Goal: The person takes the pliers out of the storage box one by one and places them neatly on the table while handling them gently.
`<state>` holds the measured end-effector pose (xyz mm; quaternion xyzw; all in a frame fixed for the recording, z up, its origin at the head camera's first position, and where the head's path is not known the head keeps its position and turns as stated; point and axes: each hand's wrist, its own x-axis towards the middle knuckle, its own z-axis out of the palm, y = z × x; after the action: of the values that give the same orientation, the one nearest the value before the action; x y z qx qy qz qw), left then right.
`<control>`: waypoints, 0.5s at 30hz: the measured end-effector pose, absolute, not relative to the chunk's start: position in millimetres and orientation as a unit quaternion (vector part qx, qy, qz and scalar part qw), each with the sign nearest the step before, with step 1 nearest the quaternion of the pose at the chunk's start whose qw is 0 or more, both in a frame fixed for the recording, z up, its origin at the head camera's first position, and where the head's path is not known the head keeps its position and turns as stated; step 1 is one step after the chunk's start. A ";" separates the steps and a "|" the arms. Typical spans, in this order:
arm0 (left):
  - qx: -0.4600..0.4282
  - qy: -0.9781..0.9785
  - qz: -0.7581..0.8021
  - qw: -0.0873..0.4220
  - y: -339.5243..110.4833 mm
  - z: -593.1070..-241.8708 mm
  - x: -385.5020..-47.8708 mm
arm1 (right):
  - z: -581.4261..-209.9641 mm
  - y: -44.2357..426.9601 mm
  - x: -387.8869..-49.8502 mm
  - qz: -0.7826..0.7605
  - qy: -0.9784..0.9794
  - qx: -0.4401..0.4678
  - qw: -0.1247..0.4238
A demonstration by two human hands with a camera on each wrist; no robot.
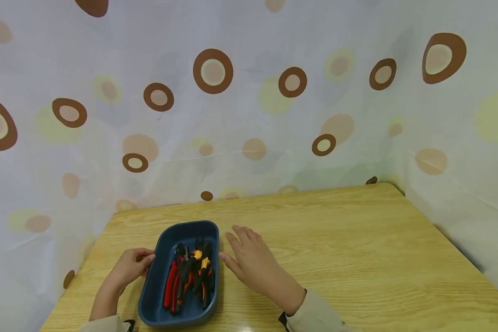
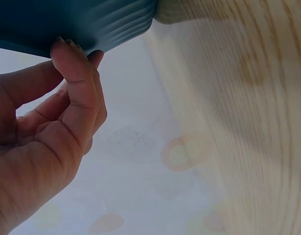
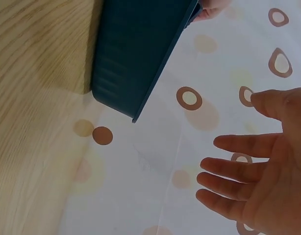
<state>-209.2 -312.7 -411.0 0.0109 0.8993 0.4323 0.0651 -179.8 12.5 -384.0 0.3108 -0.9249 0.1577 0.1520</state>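
**On yellow wood-grain table (image 1: pixel 336 244): dark-blue oblong tray (image 1: pixel 172 233), held one side only**

L hand (image 1: pixel 128 267) pinches tray's left rim, fingers bent; thumb's exact purchase hard to see. R hand (image 1: pixel 257 265) just beside right rim, fingers spread, nothing gripped. Tray sits toward table's left w/ red-handled metal pliers (image 1: pixel 170 286) plus black-and-orange-handled tools (image 1: pixel 204 272) heaped inside, some crossed.

Risks (my read): hold is one-sided, so a pull or lift by L hand alone could pivot or tip tray; loose heap might then slide to one end, adding to tilt. Thin rim could slip from fingertips.

Mat'ls: tray prob. plastic, rounded corners, ribbed outer wall. Handles look smooth. Pale backdrop (image 1: pixel 249 115) w/ brown rings, lightly creased. Sleeve (image 1: pixel 315 313) beige.
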 end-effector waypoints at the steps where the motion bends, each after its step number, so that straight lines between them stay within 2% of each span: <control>1: 0.010 0.900 0.432 0.065 -312.8 -411.2 -209.0 | -383.6 10.8 -180.4 0.164 -0.923 0.315 0.148; 15: 0.014 0.897 0.437 0.068 -313.0 -411.0 -209.0 | -381.5 -24.0 -183.0 0.287 -0.897 0.331 0.055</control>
<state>-209.0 -313.0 -411.0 0.0142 0.8965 0.4375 0.0682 -183.0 -24.0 -381.5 0.3310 -0.8972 0.2872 0.0550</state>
